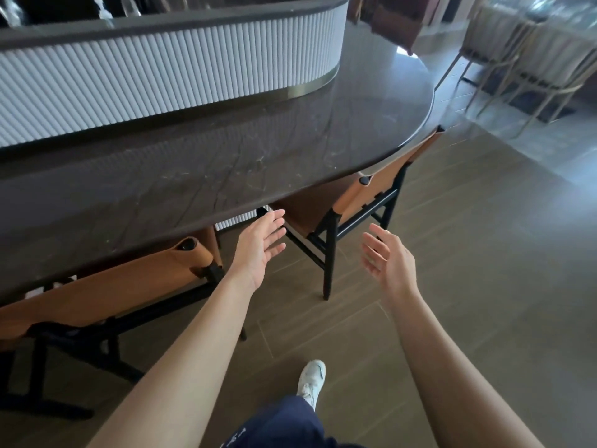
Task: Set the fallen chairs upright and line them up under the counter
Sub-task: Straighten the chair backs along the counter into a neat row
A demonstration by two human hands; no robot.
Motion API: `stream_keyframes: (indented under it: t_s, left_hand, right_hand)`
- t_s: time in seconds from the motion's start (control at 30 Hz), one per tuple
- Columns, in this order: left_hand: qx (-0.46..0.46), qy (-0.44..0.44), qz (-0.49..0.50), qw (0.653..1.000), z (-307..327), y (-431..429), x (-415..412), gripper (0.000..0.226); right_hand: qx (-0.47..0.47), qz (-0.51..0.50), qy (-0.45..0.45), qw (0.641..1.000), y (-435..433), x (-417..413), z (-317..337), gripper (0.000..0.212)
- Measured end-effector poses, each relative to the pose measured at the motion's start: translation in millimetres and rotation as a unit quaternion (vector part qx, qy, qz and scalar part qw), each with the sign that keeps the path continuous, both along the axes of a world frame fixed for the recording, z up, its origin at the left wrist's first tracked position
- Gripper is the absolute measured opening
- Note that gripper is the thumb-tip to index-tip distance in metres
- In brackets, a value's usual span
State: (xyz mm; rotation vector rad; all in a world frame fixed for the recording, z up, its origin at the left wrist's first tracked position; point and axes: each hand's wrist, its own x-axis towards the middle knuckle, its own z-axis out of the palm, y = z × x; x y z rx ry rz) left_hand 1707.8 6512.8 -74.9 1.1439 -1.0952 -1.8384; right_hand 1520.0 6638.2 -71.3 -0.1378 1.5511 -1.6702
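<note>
— Where are the chairs right now?

— Two show, both on their feet. The right chair (365, 202) stands at the rounded end of the counter (226, 163), its tan seat tucked under the dark top and its tan back just outside the edge. The left chair (106, 292) sits closer to the camera, its back also against the counter's edge, its black legs on the floor (468, 253).

— And the hands?

— Both are stretched forward and bare, holding nothing. The left hand (261, 245) is spread wide, palm turned inward, fingers pointing at the gap between the two chairs, just below the counter's rim. The right hand (386, 257) is open too, fingers loosely curled, palm facing the left one. It hovers near the right chair's back leg but does not touch it.

— Are the hands touching any chair?

— No, each hangs in the air, apart from the frames.

— Anything else in view?

— A white ribbed panel (161, 72) rises from the counter top. A white shoe (311, 381) steps forward on the brown tiles, with a dark blue trouser leg (281, 421) above it. More pale chairs (523, 66) stand blurred in the far right corner.
</note>
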Motion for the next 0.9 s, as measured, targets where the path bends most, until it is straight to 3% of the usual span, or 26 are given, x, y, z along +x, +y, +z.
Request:
stream_keyframes:
  t_s: [0.37,0.53,0.77,0.9]
  left_hand:
    - [0.113,-0.046,-0.012,0.992,0,-75,-134,0.03]
    - [0.221,-0.039,-0.013,0.974,-9,-84,-185,0.03]
    - [0.338,0.013,0.042,0.94,-16,-92,-264,0.05]
    - [0.369,0.044,0.138,0.918,-22,-94,-314,0.051]
  right_hand:
    - [0.03,-0.011,0.002,0.999,-84,-114,-1,0.02]
    - [0.049,-0.009,-0.022,0.999,-107,-158,-7,0.017]
    - [0.065,0.041,-0.049,0.996,-157,-225,-23,0.017]
    - [0.087,0.101,-0.072,0.988,-186,-267,-31,0.011]
